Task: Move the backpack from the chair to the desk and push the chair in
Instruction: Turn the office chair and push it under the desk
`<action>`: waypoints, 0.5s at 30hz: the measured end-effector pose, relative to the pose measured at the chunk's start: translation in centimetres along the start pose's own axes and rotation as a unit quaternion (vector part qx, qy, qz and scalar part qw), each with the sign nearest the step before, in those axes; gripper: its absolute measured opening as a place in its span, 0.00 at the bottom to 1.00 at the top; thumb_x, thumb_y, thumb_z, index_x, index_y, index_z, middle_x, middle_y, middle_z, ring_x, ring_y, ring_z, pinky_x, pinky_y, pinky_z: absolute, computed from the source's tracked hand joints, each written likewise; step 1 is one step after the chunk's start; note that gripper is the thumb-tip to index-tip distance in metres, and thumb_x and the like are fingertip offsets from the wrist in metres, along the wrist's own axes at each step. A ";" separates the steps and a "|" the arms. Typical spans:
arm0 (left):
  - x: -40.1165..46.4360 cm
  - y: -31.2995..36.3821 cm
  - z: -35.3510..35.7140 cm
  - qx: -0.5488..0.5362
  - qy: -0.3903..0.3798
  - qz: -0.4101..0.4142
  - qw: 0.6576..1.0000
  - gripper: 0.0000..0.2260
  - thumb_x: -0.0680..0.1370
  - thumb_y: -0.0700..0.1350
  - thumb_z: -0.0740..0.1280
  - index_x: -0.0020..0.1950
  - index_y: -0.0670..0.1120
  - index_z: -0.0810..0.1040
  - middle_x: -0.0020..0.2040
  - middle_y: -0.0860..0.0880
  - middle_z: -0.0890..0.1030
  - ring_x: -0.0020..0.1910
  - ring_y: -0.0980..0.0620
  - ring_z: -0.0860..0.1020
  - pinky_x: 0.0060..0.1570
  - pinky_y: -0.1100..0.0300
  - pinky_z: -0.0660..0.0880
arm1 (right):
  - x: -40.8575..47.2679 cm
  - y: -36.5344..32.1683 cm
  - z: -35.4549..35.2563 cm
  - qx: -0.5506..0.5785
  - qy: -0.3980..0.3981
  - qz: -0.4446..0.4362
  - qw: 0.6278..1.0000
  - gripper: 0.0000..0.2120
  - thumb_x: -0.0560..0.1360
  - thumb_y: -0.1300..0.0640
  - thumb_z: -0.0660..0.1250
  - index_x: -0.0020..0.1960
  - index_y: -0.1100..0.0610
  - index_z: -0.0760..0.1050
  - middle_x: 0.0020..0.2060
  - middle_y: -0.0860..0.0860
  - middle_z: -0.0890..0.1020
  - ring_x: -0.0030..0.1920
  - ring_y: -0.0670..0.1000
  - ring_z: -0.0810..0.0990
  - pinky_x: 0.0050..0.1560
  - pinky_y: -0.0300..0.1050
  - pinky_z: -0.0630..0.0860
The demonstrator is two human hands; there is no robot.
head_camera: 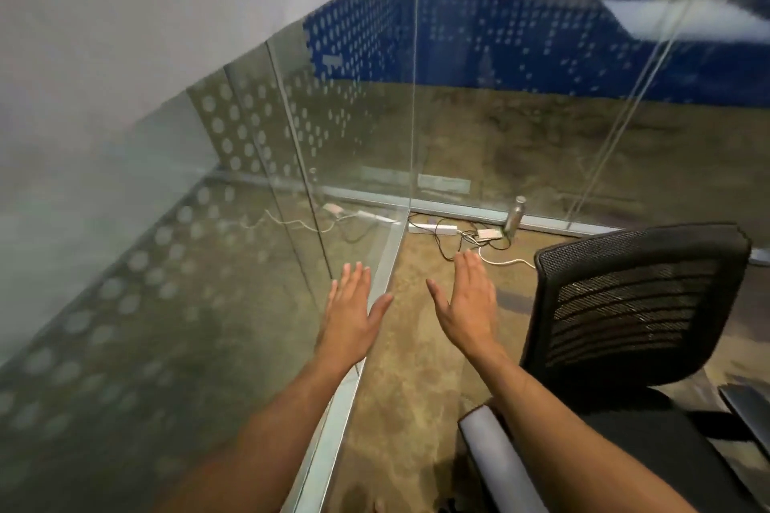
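A black mesh-backed office chair (633,304) stands at the lower right, with a grey armrest (496,454) near my right forearm. Its seat (650,450) is only partly in view and shows no backpack. No backpack and no desk appear in the frame. My left hand (350,312) and my right hand (466,304) are stretched out side by side, palms down, fingers flat and apart, holding nothing. Both hover above the brown floor, left of the chair back and not touching it.
Glass partition walls (366,162) with dotted frosting meet in a corner ahead, with a metal floor rail (375,304) under my left hand. A white power strip (431,227), tangled cables and a metal bottle (514,214) lie on the floor by the glass. A blue wall runs behind.
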State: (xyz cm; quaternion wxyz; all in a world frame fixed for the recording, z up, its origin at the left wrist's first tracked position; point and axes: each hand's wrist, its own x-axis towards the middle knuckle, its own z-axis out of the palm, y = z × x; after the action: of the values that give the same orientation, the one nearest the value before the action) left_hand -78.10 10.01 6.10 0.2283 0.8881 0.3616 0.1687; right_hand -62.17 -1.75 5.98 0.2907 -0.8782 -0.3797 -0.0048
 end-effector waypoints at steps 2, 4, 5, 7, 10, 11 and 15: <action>2.9 -0.2 -0.4 -0.011 -0.007 0.026 1.000 0.31 0.81 0.61 0.53 0.79 0.45 0.55 0.80 0.49 0.54 0.78 0.54 0.46 0.75 0.57 0.40 | 1.9 -0.5 0.3 -0.001 0.026 0.011 1.000 0.35 0.79 0.37 0.53 0.76 0.59 0.58 0.77 0.56 0.59 0.78 0.54 0.53 0.76 0.54 0.53; 5.2 -0.3 -0.2 -0.029 -0.007 0.049 0.998 0.30 0.81 0.59 0.53 0.78 0.44 0.55 0.80 0.48 0.55 0.78 0.55 0.46 0.75 0.58 0.40 | 3.4 -0.7 0.6 -0.006 0.045 0.027 0.999 0.36 0.77 0.35 0.51 0.76 0.59 0.59 0.77 0.57 0.60 0.78 0.55 0.54 0.75 0.54 0.54; 6.1 -0.4 0.1 -0.039 -0.007 0.055 0.998 0.30 0.81 0.59 0.53 0.78 0.44 0.55 0.80 0.48 0.55 0.78 0.56 0.46 0.75 0.59 0.40 | 4.0 -0.7 0.7 -0.006 0.055 0.034 0.998 0.36 0.77 0.35 0.50 0.75 0.59 0.60 0.76 0.58 0.61 0.77 0.56 0.55 0.75 0.54 0.55; 7.9 -0.4 0.8 -0.047 -0.012 0.064 0.997 0.33 0.80 0.64 0.50 0.78 0.45 0.56 0.80 0.49 0.55 0.77 0.58 0.45 0.74 0.59 0.39 | 5.3 -0.7 0.8 -0.005 0.072 0.045 0.996 0.37 0.77 0.34 0.49 0.75 0.60 0.61 0.76 0.58 0.62 0.77 0.56 0.56 0.75 0.53 0.55; 11.0 -0.3 2.2 -0.029 -0.019 0.081 0.996 0.38 0.76 0.68 0.44 0.78 0.45 0.56 0.80 0.49 0.54 0.77 0.58 0.44 0.75 0.58 0.39 | 8.0 -0.3 0.9 -0.008 0.091 0.055 0.994 0.36 0.77 0.35 0.51 0.75 0.60 0.61 0.76 0.58 0.63 0.77 0.56 0.56 0.75 0.53 0.55; 12.1 -0.3 2.5 -0.026 -0.020 0.083 0.996 0.39 0.75 0.68 0.43 0.79 0.45 0.56 0.80 0.48 0.54 0.77 0.57 0.44 0.75 0.58 0.39 | 9.0 -0.1 1.0 -0.011 0.096 0.057 0.994 0.35 0.77 0.36 0.53 0.74 0.60 0.62 0.75 0.58 0.63 0.77 0.56 0.57 0.74 0.54 0.56; 17.4 -0.4 3.5 -0.021 -0.022 0.095 0.995 0.38 0.76 0.68 0.44 0.79 0.45 0.55 0.80 0.49 0.54 0.77 0.58 0.43 0.74 0.58 0.38 | 13.6 0.8 2.2 -0.019 0.113 0.063 0.991 0.33 0.77 0.38 0.55 0.72 0.60 0.65 0.73 0.60 0.67 0.75 0.59 0.61 0.72 0.58 0.63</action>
State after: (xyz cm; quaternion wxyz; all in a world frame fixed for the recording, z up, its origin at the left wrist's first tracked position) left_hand -64.82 21.74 5.26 0.2373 0.9170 0.2668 0.1777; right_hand -52.39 8.02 6.84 0.3148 -0.8996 -0.2881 -0.0931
